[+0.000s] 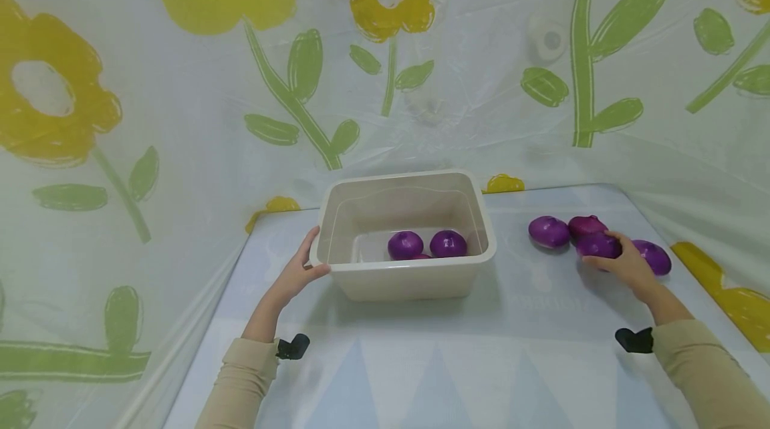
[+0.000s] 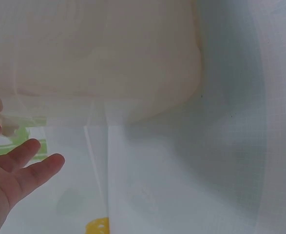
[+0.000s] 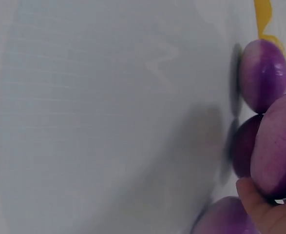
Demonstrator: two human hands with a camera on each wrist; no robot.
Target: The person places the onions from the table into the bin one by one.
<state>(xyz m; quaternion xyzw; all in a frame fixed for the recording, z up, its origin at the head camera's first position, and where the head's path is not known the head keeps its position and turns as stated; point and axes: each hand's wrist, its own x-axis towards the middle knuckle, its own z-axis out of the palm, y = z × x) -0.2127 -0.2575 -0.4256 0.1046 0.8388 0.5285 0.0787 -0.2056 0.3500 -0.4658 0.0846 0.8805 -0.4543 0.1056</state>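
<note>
A beige rectangular bin point(image 1: 400, 282) stands on the table, with two purple onions point(image 1: 406, 245) inside and part of a third low behind its front wall. At the bin's left end my left hand point(image 1: 295, 275) touches the rim, thumb and fingers spread. The left wrist view has its fingers point(image 2: 40, 170) extended beneath the bin's side. To the right, my right hand point(image 1: 628, 265) holds a purple onion point(image 1: 597, 246) between thumb and fingers. Other purple onions lie around it: one at left point(image 1: 549, 232), one behind point(image 1: 586, 224), one at right point(image 1: 652, 257) beside the hand.
A pale table cover point(image 1: 397, 362) with light blue triangles lies under everything. Behind and beside the table hangs a white sheet point(image 1: 469, 95) printed with yellow flowers. The table's right edge point(image 1: 716, 309) runs close to the right-hand onions.
</note>
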